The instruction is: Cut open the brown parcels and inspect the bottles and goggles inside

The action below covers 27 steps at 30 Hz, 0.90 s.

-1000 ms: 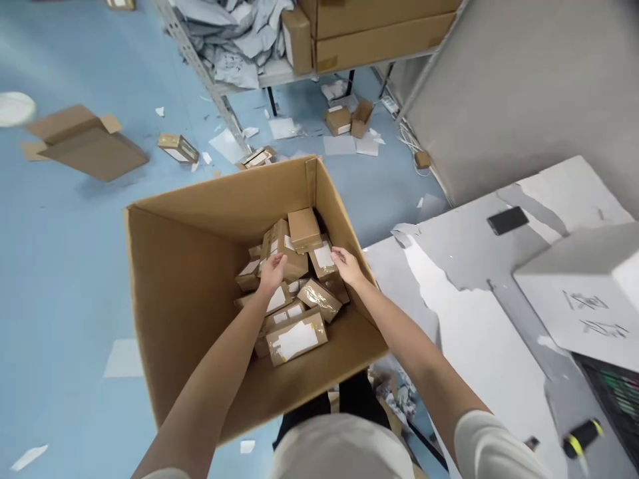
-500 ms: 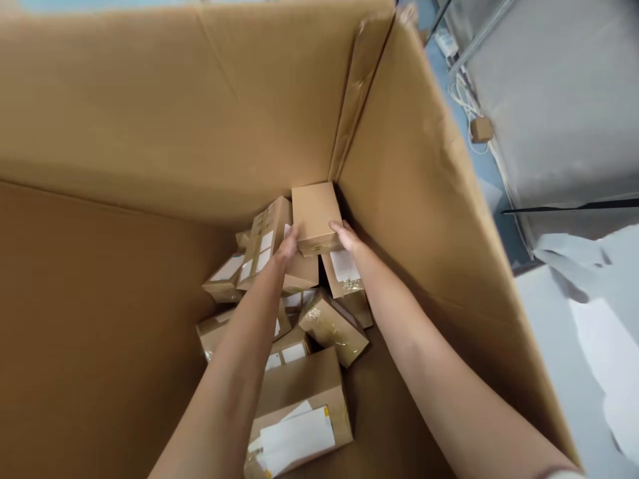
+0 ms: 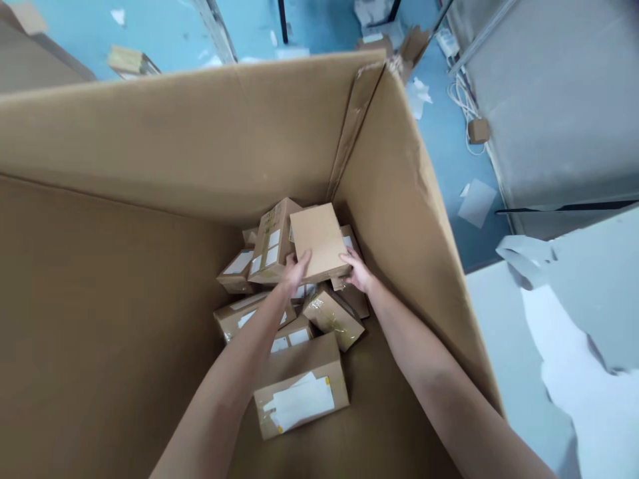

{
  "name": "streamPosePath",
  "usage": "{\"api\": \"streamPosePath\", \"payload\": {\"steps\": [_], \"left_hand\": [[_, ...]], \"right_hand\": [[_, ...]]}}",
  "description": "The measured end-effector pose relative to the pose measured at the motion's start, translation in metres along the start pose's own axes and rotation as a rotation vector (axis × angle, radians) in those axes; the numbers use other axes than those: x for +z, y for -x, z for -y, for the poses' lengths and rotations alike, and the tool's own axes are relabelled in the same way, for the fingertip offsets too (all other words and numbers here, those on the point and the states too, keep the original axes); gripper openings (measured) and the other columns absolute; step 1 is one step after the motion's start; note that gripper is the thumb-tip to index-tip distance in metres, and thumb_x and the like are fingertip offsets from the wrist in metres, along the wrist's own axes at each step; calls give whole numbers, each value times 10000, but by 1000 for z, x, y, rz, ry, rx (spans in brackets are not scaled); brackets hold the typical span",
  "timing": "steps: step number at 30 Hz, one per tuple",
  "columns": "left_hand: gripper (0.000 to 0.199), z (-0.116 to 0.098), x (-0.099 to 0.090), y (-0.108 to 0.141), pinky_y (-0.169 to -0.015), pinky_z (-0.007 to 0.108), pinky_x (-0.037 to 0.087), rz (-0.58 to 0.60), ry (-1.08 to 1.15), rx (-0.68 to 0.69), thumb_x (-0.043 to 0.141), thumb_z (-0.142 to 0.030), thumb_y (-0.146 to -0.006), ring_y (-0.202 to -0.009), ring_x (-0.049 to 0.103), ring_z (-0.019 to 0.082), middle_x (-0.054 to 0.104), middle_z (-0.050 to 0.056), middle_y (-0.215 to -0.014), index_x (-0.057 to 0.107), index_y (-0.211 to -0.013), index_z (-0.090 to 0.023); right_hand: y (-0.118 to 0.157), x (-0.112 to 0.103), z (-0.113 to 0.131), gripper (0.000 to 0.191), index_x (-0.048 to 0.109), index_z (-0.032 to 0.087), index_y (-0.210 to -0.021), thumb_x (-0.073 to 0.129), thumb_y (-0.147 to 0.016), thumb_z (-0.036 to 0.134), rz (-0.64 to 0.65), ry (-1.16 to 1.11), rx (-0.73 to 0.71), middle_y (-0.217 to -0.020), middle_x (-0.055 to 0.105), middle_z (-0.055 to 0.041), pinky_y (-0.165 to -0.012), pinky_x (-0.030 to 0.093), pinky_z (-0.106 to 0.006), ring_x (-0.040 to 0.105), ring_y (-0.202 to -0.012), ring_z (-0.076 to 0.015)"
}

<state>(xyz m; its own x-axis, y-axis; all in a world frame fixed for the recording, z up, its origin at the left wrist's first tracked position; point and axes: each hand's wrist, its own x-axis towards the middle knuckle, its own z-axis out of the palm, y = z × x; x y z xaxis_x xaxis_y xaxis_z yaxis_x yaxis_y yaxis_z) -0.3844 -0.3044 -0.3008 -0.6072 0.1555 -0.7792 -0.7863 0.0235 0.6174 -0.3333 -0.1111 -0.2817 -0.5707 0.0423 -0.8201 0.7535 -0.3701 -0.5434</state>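
Both my arms reach down into a big cardboard carton [image 3: 200,133]. A small brown cardboard box [image 3: 319,236] is gripped between my hands, above a pile of other boxes near the far right corner. My left hand [image 3: 295,271] holds its near left edge, thumb on top. On the near right side, my right hand [image 3: 357,271] clasps it the same way; the fingers underneath are partly hidden. Just left of the held box leans a taped box with white labels [image 3: 272,239]. Below it lies a box with shiny tape [image 3: 333,319].
Nearest me in the carton is a larger box with white papers [image 3: 304,386]. Tall carton walls rise on the far, left and right sides. Outside on the right is a white surface with torn paper [image 3: 564,332]; cables [image 3: 464,100] and paper scraps lie on the blue floor [image 3: 334,26].
The held box has come nearer to me and up off the pile, with both hands on it. The view has tilted up, showing more floor beyond the carton.
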Motion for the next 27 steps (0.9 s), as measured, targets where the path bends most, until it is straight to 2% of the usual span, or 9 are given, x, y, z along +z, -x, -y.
{"api": "streamPosePath", "payload": {"steps": [3, 7, 9, 12, 14, 17, 21, 25, 27], "left_hand": [[754, 1, -1, 58, -819, 454, 536, 3, 16, -130, 664, -643, -707, -1156, 585, 284, 501, 110, -1396, 378, -1322, -313], [625, -16, -16, 136, -833, 407, 528, 46, 82, -181, 661, -606, -735, -1163, 580, 254, 507, 98, -1385, 422, -1228, -304], [602, -35, -32, 168, -847, 391, 516, -12, 110, -170, 550, -684, -771, -1206, 549, 249, 500, 107, -1386, 446, -1211, -286], [809, -71, -65, 208, -842, 440, 507, -63, 215, -152, 245, -852, -751, -1212, 542, 279, 497, 150, -1380, 447, -1270, -265], [936, -93, -84, 234, -850, 491, 495, 64, 244, -201, 170, -911, -685, -1171, 569, 314, 541, 164, -1337, 475, -1282, -258], [845, -109, -98, 273, -882, 498, 483, 263, 110, -312, 388, -884, -661, -1113, 603, 346, 662, 154, -1159, 602, -1158, -235], [503, -105, -87, 324, -913, 435, 494, 290, -11, -221, 744, -545, -613, -1065, 629, 339, 716, 123, -1025, 686, -976, -202], [463, -99, -66, 364, -847, 415, 533, 223, 79, -128, 742, -445, -611, -1013, 651, 319, 719, 101, -1003, 673, -988, -185], [475, -98, -59, 379, -821, 402, 542, 206, 99, -104, 727, -441, -623, -1012, 653, 308, 718, 90, -987, 655, -1017, -186]], "right_hand": [[48, 7, -2, 880, 301, 454, -1423, 717, -651, 527, -3, 106, 90, -1516, 361, -15, -937, 416, -600, 453, -1286, -308], [119, 14, 15, 814, 407, 457, -1378, 745, -638, 448, 23, 177, 70, -1461, 447, 3, -1006, 365, -564, 446, -1291, -279], [158, 13, 28, 753, 464, 449, -1345, 736, -644, 413, 60, 169, 38, -1419, 496, 14, -1002, 382, -535, 465, -1271, -267], [214, 10, 47, 730, 523, 407, -1316, 740, -622, 342, 181, 156, 11, -1295, 606, 3, -985, 406, -515, 528, -1202, -261], [248, 7, 57, 713, 566, 379, -1286, 749, -601, 303, 282, 147, -1, -1212, 657, 2, -979, 423, -484, 569, -1153, -256], [290, 7, 66, 675, 618, 349, -1241, 773, -587, 296, 375, 150, -25, -1221, 655, -1, -997, 427, -450, 571, -1163, -267], [334, 18, 64, 763, 555, 318, -1323, 795, -605, 413, 262, 71, -204, -1354, 561, -38, -1070, 357, -467, 503, -1257, -290], [376, 34, 47, 890, 363, 360, -1452, 672, -675, 664, 51, -53, -476, -1489, 412, -26, -1123, 289, -464, 357, -1382, -274], [395, 39, 34, 932, 246, 381, -1493, 617, -703, 706, 20, -69, -544, -1550, 307, 9, -1148, 258, -439, 279, -1427, -244]]}}
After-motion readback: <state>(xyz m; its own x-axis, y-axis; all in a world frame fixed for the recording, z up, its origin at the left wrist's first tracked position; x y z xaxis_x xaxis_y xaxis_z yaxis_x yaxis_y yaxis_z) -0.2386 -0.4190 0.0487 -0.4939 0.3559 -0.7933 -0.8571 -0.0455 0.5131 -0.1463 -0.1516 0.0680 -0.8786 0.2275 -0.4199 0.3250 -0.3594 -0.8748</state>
